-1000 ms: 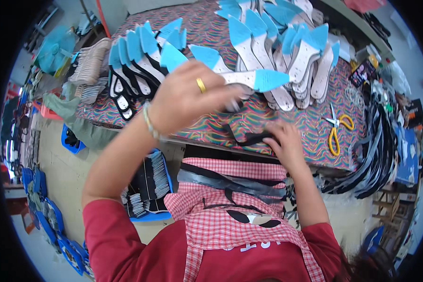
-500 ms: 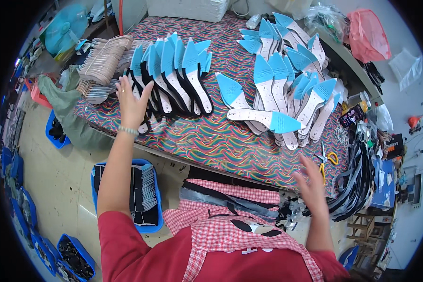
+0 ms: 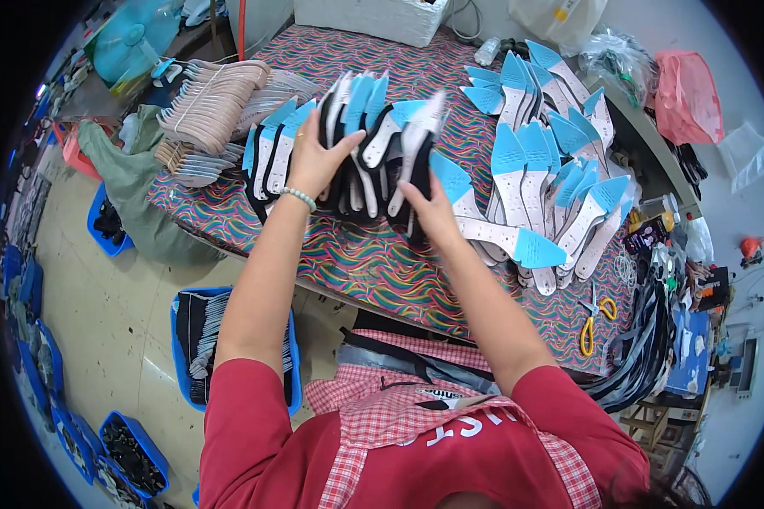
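A stack of shoe insoles (image 3: 373, 144), white and black with light-blue heels, stands on edge on the wavy-patterned table (image 3: 373, 263). My left hand (image 3: 314, 157) presses against the stack's left side. My right hand (image 3: 429, 208) grips its right side, fingers around the end insoles. More blue-and-white insoles (image 3: 552, 178) lie fanned out flat to the right, one long white insole (image 3: 501, 237) lying just beyond my right hand.
Beige insoles (image 3: 212, 102) are piled at the table's left corner. Yellow-handled scissors (image 3: 592, 318) lie near the right front edge, beside black straps (image 3: 645, 356). A blue bin (image 3: 197, 339) of parts stands on the floor left of me, more bins (image 3: 110, 225) further left.
My left hand moved right from the table's left onto the upright stack, and my right hand came up from the table's near edge to grip its other side.
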Available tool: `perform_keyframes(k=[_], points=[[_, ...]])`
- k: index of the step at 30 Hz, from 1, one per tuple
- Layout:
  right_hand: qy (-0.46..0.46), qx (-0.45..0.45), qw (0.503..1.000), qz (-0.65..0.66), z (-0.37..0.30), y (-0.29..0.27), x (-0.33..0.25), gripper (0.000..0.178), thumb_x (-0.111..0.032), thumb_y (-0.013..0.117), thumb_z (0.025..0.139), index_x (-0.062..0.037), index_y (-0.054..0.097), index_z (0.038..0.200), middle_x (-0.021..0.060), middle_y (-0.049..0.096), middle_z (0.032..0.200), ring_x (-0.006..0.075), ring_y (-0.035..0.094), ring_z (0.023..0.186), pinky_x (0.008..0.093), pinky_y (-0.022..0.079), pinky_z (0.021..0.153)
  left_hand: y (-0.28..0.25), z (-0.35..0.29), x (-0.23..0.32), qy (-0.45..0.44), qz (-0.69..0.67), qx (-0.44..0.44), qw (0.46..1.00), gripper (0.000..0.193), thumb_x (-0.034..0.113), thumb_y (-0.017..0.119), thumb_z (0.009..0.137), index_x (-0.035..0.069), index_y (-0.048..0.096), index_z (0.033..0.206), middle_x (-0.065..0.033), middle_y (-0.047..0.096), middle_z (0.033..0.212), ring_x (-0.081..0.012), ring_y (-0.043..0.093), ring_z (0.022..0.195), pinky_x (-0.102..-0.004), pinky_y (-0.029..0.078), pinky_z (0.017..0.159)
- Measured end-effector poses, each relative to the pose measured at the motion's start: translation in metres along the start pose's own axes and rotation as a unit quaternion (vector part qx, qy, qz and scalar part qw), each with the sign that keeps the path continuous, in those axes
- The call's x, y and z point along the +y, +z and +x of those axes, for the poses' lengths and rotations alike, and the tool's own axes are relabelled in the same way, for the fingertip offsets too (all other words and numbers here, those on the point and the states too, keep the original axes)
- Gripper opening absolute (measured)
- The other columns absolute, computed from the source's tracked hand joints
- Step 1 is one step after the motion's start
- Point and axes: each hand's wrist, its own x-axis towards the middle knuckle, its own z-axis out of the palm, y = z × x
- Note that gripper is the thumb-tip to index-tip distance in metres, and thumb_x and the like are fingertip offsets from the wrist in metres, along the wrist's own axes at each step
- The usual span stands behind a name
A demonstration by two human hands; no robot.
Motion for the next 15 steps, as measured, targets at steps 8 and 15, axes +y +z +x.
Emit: perform_keyframes(k=[8,15], points=[[0.048,0.059,0.995,0.067,-0.074,-0.068,-0.002,0.064,-0.017,0.074,0.081,0.0014,0.041,0.132,0.0117,0.057,0.120,0.0178,0.055,0.108,0.0296,0.044,0.093,0.076,-0.076,0.067,0.125,-0.079,-0.020,0.989,0.095,0.033,0.079,0.070,-0.006,0.028,0.140,-0.0265,0.034,0.141,-0.0379,0.032,0.133,-0.0416,0.026,0.111],[0.000,0.035,0.994,-0.103,-0.048,-0.039,-0.017,0.072,-0.023,0.072,0.083,0.0069,0.035,0.136,0.0164,0.055,0.123,0.0203,0.055,0.110,0.0313,0.041,0.097,0.057,-0.035,0.033,-0.174,-0.400,-0.133,0.890,0.084,0.018,0.072,0.082,0.004,0.020,0.147,-0.0141,0.045,0.136,-0.0204,0.050,0.115,-0.0312,0.039,0.099]])
